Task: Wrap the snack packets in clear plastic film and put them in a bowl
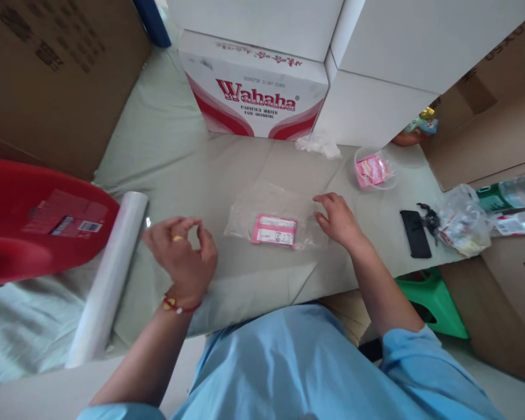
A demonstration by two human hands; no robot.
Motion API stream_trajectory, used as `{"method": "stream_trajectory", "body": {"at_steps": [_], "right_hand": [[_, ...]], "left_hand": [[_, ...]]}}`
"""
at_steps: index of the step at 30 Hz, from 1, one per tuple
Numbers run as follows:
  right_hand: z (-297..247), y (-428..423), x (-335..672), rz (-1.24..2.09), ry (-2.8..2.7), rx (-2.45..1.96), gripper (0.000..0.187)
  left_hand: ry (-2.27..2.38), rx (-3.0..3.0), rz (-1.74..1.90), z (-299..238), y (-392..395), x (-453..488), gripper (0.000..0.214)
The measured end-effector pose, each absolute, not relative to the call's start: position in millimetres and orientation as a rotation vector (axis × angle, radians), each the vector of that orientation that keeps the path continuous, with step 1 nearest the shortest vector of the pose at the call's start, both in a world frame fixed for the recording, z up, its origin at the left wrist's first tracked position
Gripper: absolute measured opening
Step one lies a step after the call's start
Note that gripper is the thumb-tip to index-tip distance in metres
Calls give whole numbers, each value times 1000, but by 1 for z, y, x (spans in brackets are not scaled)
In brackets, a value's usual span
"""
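Note:
A clear plastic bag (269,213) lies flat on the pale green sheet (179,157), with a pink and white label card (275,230) inside it. My right hand (339,220) rests on the bag's right edge, its fingers curled and pressing the plastic. My left hand (184,252) hovers left of the bag with thumb and fingertips curled loosely together; nothing shows between them. It wears a ring and a red bracelet. A roll of clear film (109,277) lies just left of that hand.
A red plastic stool (35,221) stands at the left. A Wahaha water carton (254,87) and white boxes stand behind. To the right are a clear bowl with pink packets (373,169), a black phone (415,233), keys, a crumpled bag (464,221) and a green stool (433,300).

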State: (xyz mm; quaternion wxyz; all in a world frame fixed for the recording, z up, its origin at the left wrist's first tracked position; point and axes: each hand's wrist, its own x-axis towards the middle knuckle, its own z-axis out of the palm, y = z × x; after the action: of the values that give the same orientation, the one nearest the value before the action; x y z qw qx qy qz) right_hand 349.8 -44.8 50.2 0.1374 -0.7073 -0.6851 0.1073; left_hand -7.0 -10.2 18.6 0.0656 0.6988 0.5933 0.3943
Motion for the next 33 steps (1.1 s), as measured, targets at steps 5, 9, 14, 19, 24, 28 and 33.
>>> {"method": "stream_trajectory", "body": {"at_steps": [5,9,14,19,24,28,33], "right_hand": [[45,3,326,368,-2057,-1965,53],[32,33,302,459,-2044,-2173,72],[31,45,300,802,-1985,-2183,32],[39,35,308,603,-2126,-1791,12],[60,8,295,535,-2355,-1715,20],[66,-18,275,519,-2511,-1805,28],[41,-48,263,618,-2473,-1772,43]], "left_hand": [[1167,2585,762,29,-51,30,30],[1140,2606,492,18,-35,64,45],[1139,2605,418,-1,-20,73,41],[1118,2619,489,-9,-22,71,37],[1116,2609,535,-11,-22,72,37],[1112,2559,577,-12,-22,73,35],[1105,2257,795,-22,-12,63,29]]}}
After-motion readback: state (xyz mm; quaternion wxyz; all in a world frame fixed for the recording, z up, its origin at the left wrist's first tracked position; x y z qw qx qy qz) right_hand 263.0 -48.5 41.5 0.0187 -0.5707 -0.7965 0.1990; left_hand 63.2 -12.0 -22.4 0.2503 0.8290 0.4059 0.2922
